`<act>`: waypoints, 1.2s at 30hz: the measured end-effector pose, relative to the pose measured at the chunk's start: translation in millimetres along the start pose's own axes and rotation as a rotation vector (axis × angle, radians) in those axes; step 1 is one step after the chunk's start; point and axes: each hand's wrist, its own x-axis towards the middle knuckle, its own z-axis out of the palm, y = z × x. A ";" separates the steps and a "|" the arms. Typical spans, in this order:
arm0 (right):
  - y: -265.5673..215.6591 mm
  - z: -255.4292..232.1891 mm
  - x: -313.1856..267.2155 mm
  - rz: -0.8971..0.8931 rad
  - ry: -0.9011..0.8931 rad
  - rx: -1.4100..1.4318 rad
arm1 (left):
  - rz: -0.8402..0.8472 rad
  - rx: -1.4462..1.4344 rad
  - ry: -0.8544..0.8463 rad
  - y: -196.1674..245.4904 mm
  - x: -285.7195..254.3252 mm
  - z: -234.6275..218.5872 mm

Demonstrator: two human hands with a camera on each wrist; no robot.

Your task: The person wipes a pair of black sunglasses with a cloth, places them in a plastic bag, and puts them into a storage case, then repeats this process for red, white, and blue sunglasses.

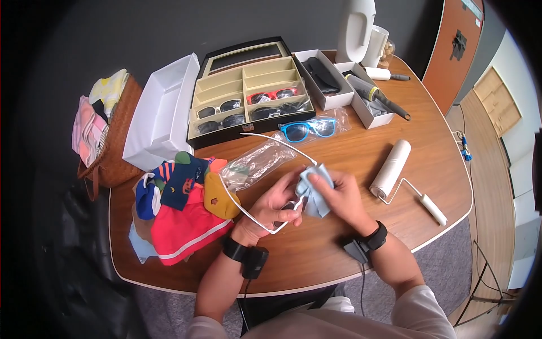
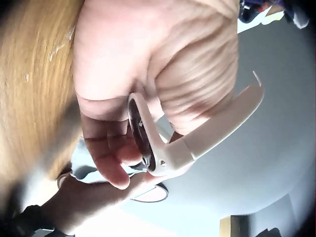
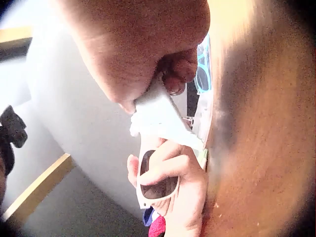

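Both hands busy: left hand [image 1: 276,206] grips the white sunglasses [image 1: 282,217], right hand [image 1: 339,198] pinches the blue cloth [image 1: 313,192] against them, so light strokes probably work best.

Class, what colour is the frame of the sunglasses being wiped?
White; the sunglasses show it best in the right wrist view.

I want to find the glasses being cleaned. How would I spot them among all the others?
Start at the round-edged wooden table and look near its front edge, where two hands meet. The white-framed dark-lensed sunglasses sit in the left hand, and the right hand presses a pale blue cloth on them. Unlike the others, they are out of the case.
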 end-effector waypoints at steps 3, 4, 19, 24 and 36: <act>-3.7 -4.3 4.2 -0.041 0.089 0.148 | -0.039 0.009 -0.023 -1.3 0.2 -0.7; -2.1 -6.8 4.5 -0.014 0.054 0.136 | -0.040 0.025 -0.004 -0.9 1.0 2.7; 6.1 -7.4 11.1 -0.105 0.085 0.355 | -0.092 -0.184 -0.194 -4.3 -3.6 -7.8; 3.9 -5.8 1.7 -0.101 -0.110 0.176 | -0.085 -0.345 -0.339 -7.7 -6.8 -9.4; -5.4 6.8 -3.1 -0.054 -0.037 0.193 | -0.087 -0.418 -0.288 -15.7 -10.8 -19.1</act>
